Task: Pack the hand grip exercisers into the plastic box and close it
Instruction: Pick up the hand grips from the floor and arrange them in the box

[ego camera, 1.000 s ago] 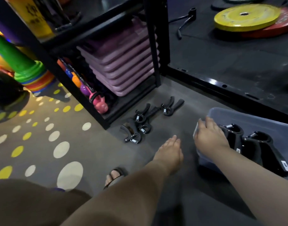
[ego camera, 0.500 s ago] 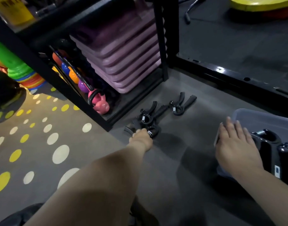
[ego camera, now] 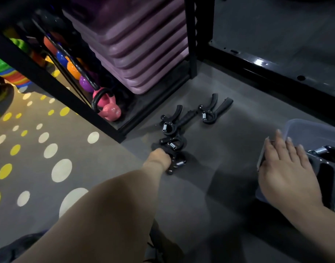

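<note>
The fingers of the left hand [ego camera: 159, 158] curl round the nearest hand grip exerciser [ego camera: 177, 164] on the floor [ego camera: 210, 186], while the right hand [ego camera: 288, 171] rests with straight fingers on the plastic box [ego camera: 312, 130] rim.

Dim indoor light w/ soft shadows on floor [ego camera: 219, 186] right of the rack [ego camera: 190, 44]; glare on black rail [ego camera: 259, 62] beyond (small spot); forearm [ego camera: 106, 215] blurred, edges bowed.

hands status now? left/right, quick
Left hand: closed on the nearest hand grip exerciser, on the floor.
Right hand: open, fingers straight, resting on the plastic box rim.
</note>
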Available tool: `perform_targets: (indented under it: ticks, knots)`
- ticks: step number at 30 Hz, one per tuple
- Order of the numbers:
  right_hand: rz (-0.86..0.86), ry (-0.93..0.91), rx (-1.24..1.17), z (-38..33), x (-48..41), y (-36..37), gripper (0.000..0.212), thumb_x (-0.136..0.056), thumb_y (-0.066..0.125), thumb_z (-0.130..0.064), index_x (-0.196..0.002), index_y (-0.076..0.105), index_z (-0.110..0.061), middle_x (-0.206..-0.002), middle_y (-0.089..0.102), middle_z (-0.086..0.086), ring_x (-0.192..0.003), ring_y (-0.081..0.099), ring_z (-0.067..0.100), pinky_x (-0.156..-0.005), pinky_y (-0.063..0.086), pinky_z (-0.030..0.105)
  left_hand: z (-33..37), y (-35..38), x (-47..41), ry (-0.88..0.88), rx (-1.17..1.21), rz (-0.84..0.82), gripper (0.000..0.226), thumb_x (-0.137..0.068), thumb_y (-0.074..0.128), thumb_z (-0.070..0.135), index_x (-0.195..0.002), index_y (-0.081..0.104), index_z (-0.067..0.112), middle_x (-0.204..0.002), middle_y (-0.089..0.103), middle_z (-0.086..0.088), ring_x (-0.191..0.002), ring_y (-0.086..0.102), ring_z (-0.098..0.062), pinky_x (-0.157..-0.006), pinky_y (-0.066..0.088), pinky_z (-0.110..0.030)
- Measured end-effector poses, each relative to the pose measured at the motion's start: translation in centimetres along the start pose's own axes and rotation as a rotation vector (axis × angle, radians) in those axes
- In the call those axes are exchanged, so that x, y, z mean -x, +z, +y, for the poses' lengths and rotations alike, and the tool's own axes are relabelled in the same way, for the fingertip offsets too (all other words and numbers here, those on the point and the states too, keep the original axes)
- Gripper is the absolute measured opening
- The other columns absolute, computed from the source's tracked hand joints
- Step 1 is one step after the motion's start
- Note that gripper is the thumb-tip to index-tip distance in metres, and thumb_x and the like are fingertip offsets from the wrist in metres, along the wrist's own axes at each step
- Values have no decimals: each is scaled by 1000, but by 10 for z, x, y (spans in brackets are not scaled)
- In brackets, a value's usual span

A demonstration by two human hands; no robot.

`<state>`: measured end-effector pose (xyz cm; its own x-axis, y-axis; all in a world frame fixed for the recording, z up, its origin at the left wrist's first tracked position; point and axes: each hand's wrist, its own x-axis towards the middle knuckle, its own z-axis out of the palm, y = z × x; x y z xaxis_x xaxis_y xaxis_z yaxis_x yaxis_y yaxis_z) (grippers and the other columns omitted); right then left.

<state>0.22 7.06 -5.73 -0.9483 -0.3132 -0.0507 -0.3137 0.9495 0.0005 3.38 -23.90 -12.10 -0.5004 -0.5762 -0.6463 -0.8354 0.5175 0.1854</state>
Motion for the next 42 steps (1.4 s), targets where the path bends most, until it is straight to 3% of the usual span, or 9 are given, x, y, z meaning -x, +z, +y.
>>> perform_targets:
  ticks: [2, 6, 18, 26, 31, 34, 36, 39, 42]
  knots:
    - [8, -1, -3, 1, 0, 1, 68, -90, 14, -28, -148, 34, 0, -160, 18, 18, -147, 21, 36, -121, 12, 49, 3, 0, 4, 34, -14, -83, 34, -89, 48, 15, -115, 65, 3, -115, 68, -20, -103, 67, -35, -86, 56, -37]
    - [22, 15, -17, 0, -1, 2, 67, -88, 19, -27, -147, 37, 0, -160, 20, 18, -146, 23, 36, -121, 14, 49, -7, 11, 12, 66, -299, -55, 54, -76, 58, 34, -128, 51, 24, -132, 44, -10, -121, 49, -32, -106, 42, -40]
    - [-33, 2, -51, 4, 1, -1, 66, -92, 15, -28, -153, 24, -4, -163, 6, 12, -150, 10, 31, -122, 4, 44, -6, 52, 33, 373, -852, 163, 45, -88, 53, 38, -128, 53, 16, -130, 33, -10, -119, 35, -29, -106, 27, -39]
    - [-116, 6, -47, 4, 1, -6, 79, -82, -9, -30, -155, 7, -5, -163, -9, 10, -151, -4, 32, -122, -4, 45, 59, 11, 87, 345, -393, -111, 45, -100, 42, 33, -129, 50, -1, -136, 52, -18, -124, 52, -33, -96, 41, -33]
    - [-126, -35, -28, 2, 1, -10, 67, -89, 17, -27, -138, 49, 6, -149, 41, 21, -140, 36, 40, -117, 9, 48, 96, -11, 131, 344, -204, -94, 48, -97, 39, 35, -124, 54, -1, -127, 57, -21, -112, 58, -36, -91, 46, -34]
    - [-155, -130, 3, 4, 9, -24, 66, -94, 6, -26, -151, 22, 4, -160, 14, 20, -150, 8, 35, -119, -8, 47, 114, -16, 161, 371, 42, -133, 43, -91, 41, 34, -109, 60, 0, -105, 67, -21, -80, 69, -37, -64, 54, -31]
    - [-223, -159, -106, 3, 16, -40, 59, -102, 14, -29, -154, 14, -1, -163, 5, 14, -151, -2, 29, -120, -10, 45, 123, -16, 175, 389, 236, -189, 38, -88, 42, 31, -100, 63, 1, -91, 69, -20, -74, 71, -37, -58, 55, -33]
    - [-142, -85, -520, -1, 24, -56, 51, -103, 27, -40, -142, 41, -9, -150, 39, 12, -142, 31, 27, -118, 20, 40, 134, -20, 201, 412, 511, -272, 30, -91, 42, 22, -91, 67, 5, -77, 66, -12, -63, 65, -25, -62, 58, -35]
    - [-127, 64, -937, 3, 30, -67, 32, -96, 40, -45, -114, 50, -20, -113, 61, 7, -109, 59, 26, -93, 46, 40, 139, -22, 224, 436, 621, -359, 31, -94, 41, 19, -87, 70, 10, -76, 69, -9, -66, 65, -22, -79, 60, -46]
